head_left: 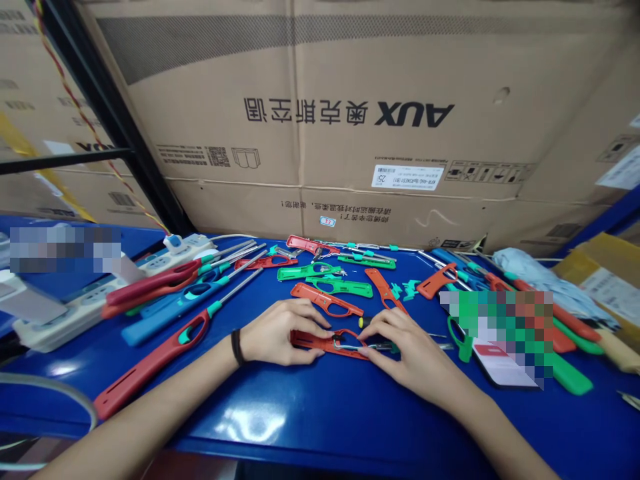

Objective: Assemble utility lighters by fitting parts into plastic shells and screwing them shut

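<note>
Red plastic handle shell [320, 341] noted lying flat on the blue bench [320, 413], near the front edge, directly between the two hands. Its long axis runs left to right across the view, the right end tipped slightly toward the person. Left hand [277, 333] is placed at the shell's left end, its fingers [315, 325] pressed together along the far edge with the thumb on the near edge, so the shell is pinched. Right hand [407, 353] is set at the right end, its fingers [376, 321] closed on the shell where a small bright metal part [345, 345] is seated. Both hands are in contact and equally near. A second red shell [327, 300] lies just behind, apart from the fingers
</note>
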`<state>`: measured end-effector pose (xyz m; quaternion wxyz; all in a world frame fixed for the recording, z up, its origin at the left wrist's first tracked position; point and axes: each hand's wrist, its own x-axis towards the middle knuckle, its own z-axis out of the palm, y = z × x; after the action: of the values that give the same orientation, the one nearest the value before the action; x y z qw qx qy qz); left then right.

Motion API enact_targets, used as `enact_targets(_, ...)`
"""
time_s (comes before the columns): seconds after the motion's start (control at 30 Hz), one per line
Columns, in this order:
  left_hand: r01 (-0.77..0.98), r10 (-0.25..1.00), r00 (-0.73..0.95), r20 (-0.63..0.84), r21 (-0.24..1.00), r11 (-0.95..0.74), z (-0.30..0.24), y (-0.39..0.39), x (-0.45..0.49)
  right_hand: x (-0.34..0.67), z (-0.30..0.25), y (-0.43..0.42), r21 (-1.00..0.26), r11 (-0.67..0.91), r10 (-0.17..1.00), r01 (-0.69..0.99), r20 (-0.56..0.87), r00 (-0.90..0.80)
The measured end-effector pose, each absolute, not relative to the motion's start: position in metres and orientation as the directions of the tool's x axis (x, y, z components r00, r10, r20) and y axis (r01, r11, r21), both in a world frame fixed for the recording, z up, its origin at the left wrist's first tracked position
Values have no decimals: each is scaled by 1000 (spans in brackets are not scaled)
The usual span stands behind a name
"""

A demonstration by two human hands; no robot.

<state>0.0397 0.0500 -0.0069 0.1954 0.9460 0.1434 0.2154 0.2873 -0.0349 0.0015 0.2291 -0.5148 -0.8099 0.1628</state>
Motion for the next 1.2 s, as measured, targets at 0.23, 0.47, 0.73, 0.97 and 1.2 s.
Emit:
enact_targets(0.23,179,353,858,373,427,-886,-6,49,41,270,-3,-29,-467,455,889,758,195,-414)
enact_targets(0.47,189,363,861,358,437,-879,-7,48,41,269,-6,-32,-489,432,900,758,177,-399)
enact_targets(0.73,197,368,862,348,439,-877,-6,49,40,285,1,-36,-537,412,905,737,146,-399)
enact_targets(0.97,198,371,863,344,444,-874,-4,50,38,292,2,-35,-515,381,921,768,136,-366)
enact_targets(1.2,189,370,864,342,460,-867,-5,50,39,291,2,-35,-511,400,912,761,139,-386)
